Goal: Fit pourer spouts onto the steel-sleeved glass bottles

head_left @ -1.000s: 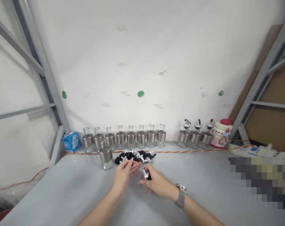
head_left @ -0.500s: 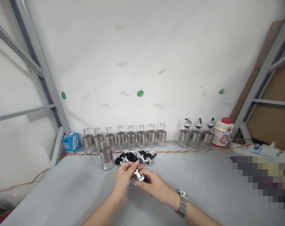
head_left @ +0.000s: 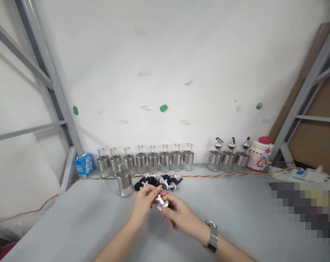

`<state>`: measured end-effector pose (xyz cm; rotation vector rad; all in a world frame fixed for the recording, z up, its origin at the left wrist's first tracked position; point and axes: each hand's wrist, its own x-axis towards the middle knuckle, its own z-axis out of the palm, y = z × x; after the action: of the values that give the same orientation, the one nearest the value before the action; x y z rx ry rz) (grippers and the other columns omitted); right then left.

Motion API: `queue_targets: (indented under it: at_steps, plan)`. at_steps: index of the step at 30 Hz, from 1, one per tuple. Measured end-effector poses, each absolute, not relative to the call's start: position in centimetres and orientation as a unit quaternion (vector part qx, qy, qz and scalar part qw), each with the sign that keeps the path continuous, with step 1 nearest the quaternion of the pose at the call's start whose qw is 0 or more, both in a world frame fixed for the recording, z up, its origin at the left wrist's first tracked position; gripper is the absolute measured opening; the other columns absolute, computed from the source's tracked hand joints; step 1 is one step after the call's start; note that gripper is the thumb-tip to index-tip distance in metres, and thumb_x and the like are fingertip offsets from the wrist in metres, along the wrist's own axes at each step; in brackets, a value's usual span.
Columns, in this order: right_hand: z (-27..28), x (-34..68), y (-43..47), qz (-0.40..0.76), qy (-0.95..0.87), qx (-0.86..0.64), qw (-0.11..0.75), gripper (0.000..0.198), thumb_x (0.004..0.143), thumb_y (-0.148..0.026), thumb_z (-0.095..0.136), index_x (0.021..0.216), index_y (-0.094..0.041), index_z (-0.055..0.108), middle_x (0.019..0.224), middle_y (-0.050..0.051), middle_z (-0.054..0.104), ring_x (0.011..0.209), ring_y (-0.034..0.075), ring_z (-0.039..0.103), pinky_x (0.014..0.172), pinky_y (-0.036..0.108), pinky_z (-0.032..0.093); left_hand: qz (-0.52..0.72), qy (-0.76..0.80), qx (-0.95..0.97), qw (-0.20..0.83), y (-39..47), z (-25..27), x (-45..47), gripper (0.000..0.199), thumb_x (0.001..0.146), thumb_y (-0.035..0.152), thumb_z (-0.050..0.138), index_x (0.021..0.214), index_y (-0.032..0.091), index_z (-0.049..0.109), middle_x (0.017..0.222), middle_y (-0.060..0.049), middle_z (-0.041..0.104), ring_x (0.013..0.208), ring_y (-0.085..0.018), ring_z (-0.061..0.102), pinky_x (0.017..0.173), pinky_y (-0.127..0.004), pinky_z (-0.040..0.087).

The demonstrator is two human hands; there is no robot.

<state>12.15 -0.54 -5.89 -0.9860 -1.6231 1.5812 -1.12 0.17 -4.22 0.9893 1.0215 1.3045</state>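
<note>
In the head view, my right hand grips a silver bottle pour spout between thumb and fingers, its curved neck pointing up and left. My left hand is closed in a pinch right beside the spout's tip; what sits between its fingertips is hidden. Just behind both hands lies a pile of black and silver pourer parts. To the left of the pile stands a glass bottle with a steel band, its neck without a pourer.
Along the wall stands a row of several similar bottles. Three bottles fitted with pourers are at the right, beside a white jar with a red lid. A blue carton is at the left. A twisted red-yellow wire crosses the table.
The spout has tilted slightly in my right hand, and my fingers have shifted a little around it. The whole view has moved slightly; the bottles stay in place.
</note>
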Motion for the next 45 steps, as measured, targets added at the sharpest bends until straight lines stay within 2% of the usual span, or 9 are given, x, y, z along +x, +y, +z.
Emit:
queue_targets:
  at_steps: [8,15,21,36,45]
  plan:
    - [-6.1,12.1,-0.1,0.636,-0.594,-0.349,0.348,0.047,0.067,-0.054,0.055,0.091,-0.019,0.035,0.058,-0.006,0.054,0.03,0.004,0.04,0.029,0.016,0.027,0.563,0.44,0.427,0.554,0.0,-3.6,-1.3,0.025,0.06,0.037,0.067,0.059,0.014,0.059,0.057,0.0,0.062,0.053,-0.011,0.054,0.053,-0.021,0.041]
    - [-6.0,12.0,-0.2,0.641,-0.585,-0.342,0.36,0.045,0.063,-0.049,0.062,0.084,-0.021,0.034,0.062,-0.007,0.054,0.03,0.002,0.04,0.031,0.016,0.03,0.561,0.452,0.423,0.55,-0.2,-3.6,-1.2,0.026,0.059,0.038,0.068,0.056,0.014,0.057,0.055,0.001,0.06,0.053,-0.011,0.053,0.056,-0.022,0.042]
    - [-5.4,12.0,-0.3,0.655,-0.573,-0.349,0.348,0.047,0.06,-0.049,0.065,0.081,-0.021,0.034,0.055,-0.007,0.055,0.029,0.004,0.041,0.031,0.018,0.03,0.563,0.456,0.425,0.543,-0.3,-3.6,-1.1,0.027,0.059,0.038,0.067,0.055,0.014,0.057,0.054,0.002,0.059,0.052,-0.011,0.052,0.054,-0.02,0.041]
    - [-5.1,12.2,-0.2,0.663,-0.56,-0.348,0.354,0.044,0.06,-0.042,0.065,0.084,-0.018,0.038,0.052,-0.007,0.056,0.029,0.004,0.04,0.03,0.017,0.027,0.557,0.449,0.421,0.558,-0.3,-3.7,-1.0,0.029,0.059,0.04,0.067,0.057,0.014,0.056,0.055,0.0,0.06,0.051,-0.011,0.052,0.049,-0.02,0.04]
    - [-5.2,12.2,-0.1,0.673,-0.547,-0.355,0.349,0.044,0.059,-0.041,0.066,0.086,-0.018,0.04,0.051,-0.006,0.057,0.029,0.005,0.041,0.03,0.017,0.027,0.548,0.454,0.424,0.56,-0.3,-3.5,-1.0,0.029,0.058,0.042,0.067,0.057,0.014,0.058,0.06,-0.001,0.063,0.054,-0.012,0.055,0.055,-0.021,0.042]
